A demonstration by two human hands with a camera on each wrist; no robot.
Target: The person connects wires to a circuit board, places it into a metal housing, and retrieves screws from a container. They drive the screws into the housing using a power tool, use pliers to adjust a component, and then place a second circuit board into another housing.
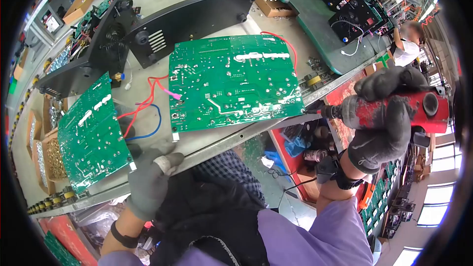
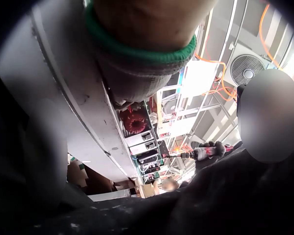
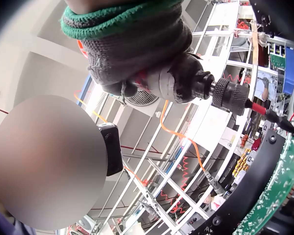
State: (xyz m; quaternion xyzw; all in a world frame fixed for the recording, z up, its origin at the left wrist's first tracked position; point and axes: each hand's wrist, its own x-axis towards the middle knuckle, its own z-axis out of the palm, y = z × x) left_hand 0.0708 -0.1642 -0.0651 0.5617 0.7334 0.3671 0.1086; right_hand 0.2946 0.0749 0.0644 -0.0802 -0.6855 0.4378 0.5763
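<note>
In the head view my gloved right hand point(image 1: 387, 118) grips a red power screwdriver point(image 1: 428, 111), its tip at the lower right corner of a large green circuit board point(image 1: 236, 83). The right wrist view shows the glove point(image 3: 137, 54) round the tool, with its black bit point(image 3: 279, 120) at the board's edge point(image 3: 279, 191). My gloved left hand point(image 1: 150, 180) is at the bench's front edge, by the lower right corner of a second green board point(image 1: 93, 138), which stands tilted. Whether it touches that board cannot be told. Red wires point(image 1: 143, 103) and a blue wire point(image 1: 156, 123) run between the boards.
Black metal panels point(image 1: 192, 19) stand behind the boards. Boxes of small screws point(image 1: 55, 160) sit at the left, another box point(image 1: 273, 6) at the back. A green mat point(image 1: 315, 29) holds black units point(image 1: 352, 10) at the right. Another person point(image 1: 408, 44) is in the background.
</note>
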